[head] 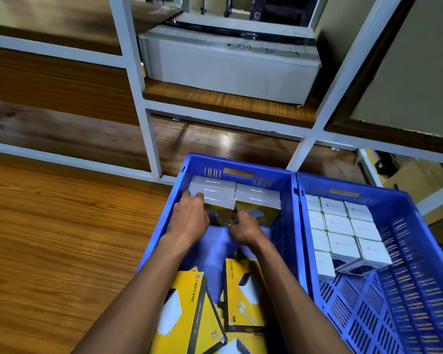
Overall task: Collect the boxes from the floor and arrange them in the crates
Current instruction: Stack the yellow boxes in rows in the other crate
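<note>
Yellow-and-grey cardboard boxes point(234, 198) stood packed in rows at far end of left blue plastic crate point(287, 226); more yellow boxes point(243, 290) lay loose at its near end. Left hand point(189, 218) gripped near-left box, fingers curled over top; right hand point(244, 227) pinched neighbouring box's corner. Boxes likely light, stiff; hold by sides. Right blue crate point(404, 251) held white boxes point(343, 226) in tidy grid at far-left corner.

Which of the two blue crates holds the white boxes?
The right-hand blue crate: white boxes in neat rows. The left crate, where both hands work, holds yellow-and-grey boxes.
</note>
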`<state>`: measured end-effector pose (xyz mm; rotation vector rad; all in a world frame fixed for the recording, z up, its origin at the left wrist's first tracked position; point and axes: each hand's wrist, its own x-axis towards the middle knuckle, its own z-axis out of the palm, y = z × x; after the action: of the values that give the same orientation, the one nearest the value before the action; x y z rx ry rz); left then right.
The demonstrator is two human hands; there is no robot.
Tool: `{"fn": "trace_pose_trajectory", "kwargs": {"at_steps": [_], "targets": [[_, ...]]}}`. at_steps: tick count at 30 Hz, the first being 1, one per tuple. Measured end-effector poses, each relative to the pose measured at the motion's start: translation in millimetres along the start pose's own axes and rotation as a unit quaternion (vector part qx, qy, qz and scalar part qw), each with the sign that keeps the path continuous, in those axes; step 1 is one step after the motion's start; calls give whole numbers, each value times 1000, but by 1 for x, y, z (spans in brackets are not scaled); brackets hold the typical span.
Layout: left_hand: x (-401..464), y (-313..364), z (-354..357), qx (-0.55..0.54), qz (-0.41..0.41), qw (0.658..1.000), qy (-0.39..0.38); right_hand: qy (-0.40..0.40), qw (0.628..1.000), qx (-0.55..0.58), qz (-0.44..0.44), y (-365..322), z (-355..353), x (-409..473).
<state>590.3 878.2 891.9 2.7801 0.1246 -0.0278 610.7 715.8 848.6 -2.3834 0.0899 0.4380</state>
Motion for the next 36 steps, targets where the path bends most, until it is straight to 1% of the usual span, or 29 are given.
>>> {"fn": "trace_pose_trajectory", "kwargs": {"at_steps": [4,8,11,19,22,25,29,32,34,36], "targets": [[-6,10,8,8,5,1000,-17,-20,1000,-2,0,1,3,1],[-13,20,25,30,18,991,-125,-45,999,-6,12,0,2,1],[-13,22,35,10,10,985,-172,-53,998,-5,22,0,3,1],[1,7,47,-83,-21,979,-184,-62,997,-15,37,-4,1,0],[3,4,50,-107,-24,976,-187,-69,997,-19,31,-5,1,-2],[4,2,49,-110,-20,974,-197,-77,997,-17,19,-4,1,-3],[9,-4,43,-109,-11,970,-216,-63,997,-30,37,-5,-3,-6],[14,-8,40,-91,-7,971,-219,-55,993,-84,60,-2,-7,-9],[13,-5,38,-82,15,966,-244,-60,988,-127,58,2,-11,-12],[10,3,37,-87,46,951,-294,-53,986,-147,50,7,-16,-16]]}}
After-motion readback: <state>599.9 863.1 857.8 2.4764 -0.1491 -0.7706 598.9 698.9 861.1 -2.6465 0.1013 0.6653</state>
